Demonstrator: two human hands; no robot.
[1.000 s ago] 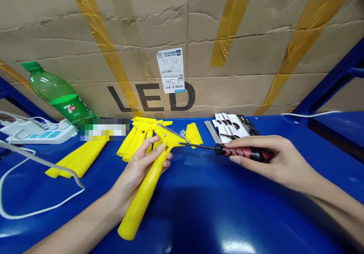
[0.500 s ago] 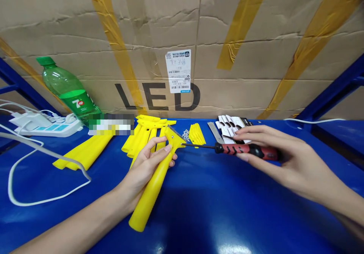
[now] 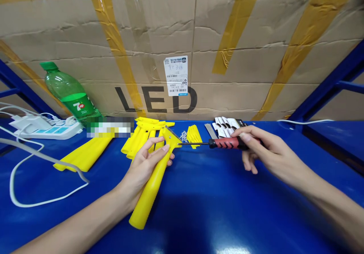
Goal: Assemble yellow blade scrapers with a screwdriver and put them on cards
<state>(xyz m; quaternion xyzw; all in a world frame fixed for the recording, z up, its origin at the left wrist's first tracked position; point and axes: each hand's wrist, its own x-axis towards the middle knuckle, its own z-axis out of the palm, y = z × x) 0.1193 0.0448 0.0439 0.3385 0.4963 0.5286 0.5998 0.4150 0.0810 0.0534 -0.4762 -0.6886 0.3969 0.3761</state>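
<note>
Hands both grasping: I've got the left hand [image 3: 145, 166] around a yellow plastic scraper [image 3: 149, 195], its handle slanting toward me, and the right hand [image 3: 264, 151] pinching a level screwdriver [image 3: 226, 143], tip just beside the scraper's head [image 3: 170, 137].

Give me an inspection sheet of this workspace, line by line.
Surface: blue metal bench, glossy.
Job's things: yellow scraper; red-and-black screwdriver, its tip at the scraper's head.
Clutter: loose yellow handles, white cards, small screws, 7UP bottle.
Hands: left hand holds the scraper; right hand holds the screwdriver.
Cables: white cable beside a power strip.
Surroundings: taped cardboard carton printed LED; blue shelf frame.
</note>
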